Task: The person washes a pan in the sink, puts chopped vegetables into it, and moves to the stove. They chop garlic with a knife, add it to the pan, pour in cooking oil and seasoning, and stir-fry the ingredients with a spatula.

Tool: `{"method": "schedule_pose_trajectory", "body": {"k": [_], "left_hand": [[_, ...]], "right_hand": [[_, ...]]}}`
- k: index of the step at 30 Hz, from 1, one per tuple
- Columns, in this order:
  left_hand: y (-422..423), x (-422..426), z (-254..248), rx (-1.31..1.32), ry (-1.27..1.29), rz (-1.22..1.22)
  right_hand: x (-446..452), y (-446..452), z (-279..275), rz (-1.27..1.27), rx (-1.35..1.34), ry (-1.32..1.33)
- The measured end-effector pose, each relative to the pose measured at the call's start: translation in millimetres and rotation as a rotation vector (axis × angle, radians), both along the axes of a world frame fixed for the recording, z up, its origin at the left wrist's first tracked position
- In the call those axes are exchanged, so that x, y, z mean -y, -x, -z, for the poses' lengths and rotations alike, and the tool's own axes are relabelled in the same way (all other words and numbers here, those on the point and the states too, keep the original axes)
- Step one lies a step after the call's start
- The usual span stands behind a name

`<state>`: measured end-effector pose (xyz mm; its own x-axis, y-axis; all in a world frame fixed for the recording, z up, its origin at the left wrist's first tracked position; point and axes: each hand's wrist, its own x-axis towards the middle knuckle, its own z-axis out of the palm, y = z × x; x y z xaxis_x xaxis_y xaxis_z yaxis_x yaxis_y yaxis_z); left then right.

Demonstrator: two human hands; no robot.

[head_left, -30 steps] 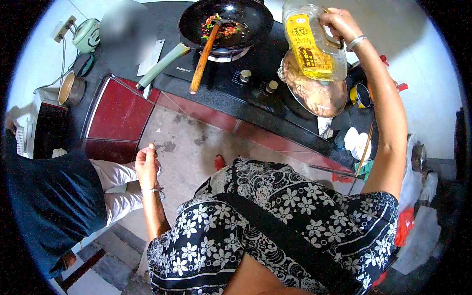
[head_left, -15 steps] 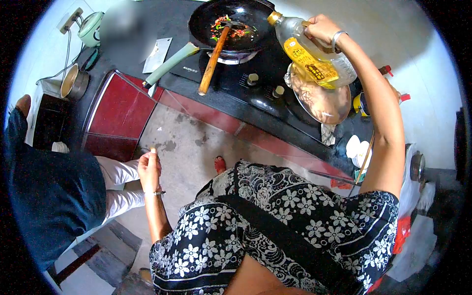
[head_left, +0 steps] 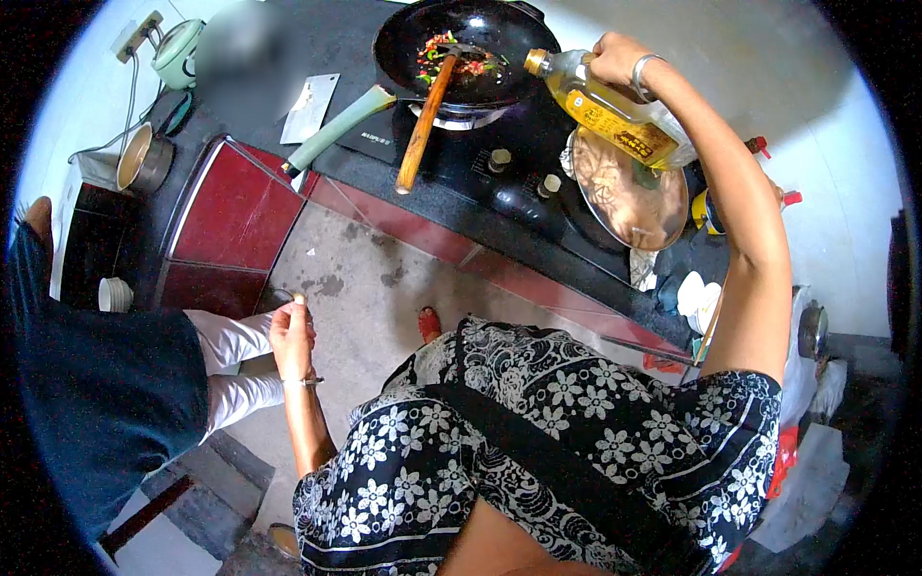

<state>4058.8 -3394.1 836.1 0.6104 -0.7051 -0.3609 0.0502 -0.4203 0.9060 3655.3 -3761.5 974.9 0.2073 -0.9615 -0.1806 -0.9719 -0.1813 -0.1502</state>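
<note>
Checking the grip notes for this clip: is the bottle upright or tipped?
Tipped. The right hand holds the bottle slanting sideways, its gold top toward the wok. I cannot make out any stream.

Bottle (head_left: pixel 615 115), to the right of the wok (head_left: pixel 523 67): yellow label (head_left: pixel 624 130) carries Chinese characters, too blurred to read with certainty. Cooktop (head_left: pixel 437 173), under the wok: pale brand mark (head_left: pixel 376 137) in Latin capitals, nearer the wearer than the wok, appears to end in "PU", other letters uncertain; fine white markings beside the knobs (head_left: pixel 499 160) illegible.

chopped food (head_left: pixel 437 65) and spatula (head_left: pixel 427 120) in wok (head_left: pixel 399 48)
</note>
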Motion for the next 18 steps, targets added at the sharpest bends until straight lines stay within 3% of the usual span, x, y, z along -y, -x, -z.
{"method": "schedule_pose_trajectory", "body": {"k": [18], "left_hand": [[-1.3, -0.6, -0.6, 0.012, -0.003, 0.021]], "right_hand": [[2.4, -1.8, 0.6, -0.021, -0.104, 0.047]]}}
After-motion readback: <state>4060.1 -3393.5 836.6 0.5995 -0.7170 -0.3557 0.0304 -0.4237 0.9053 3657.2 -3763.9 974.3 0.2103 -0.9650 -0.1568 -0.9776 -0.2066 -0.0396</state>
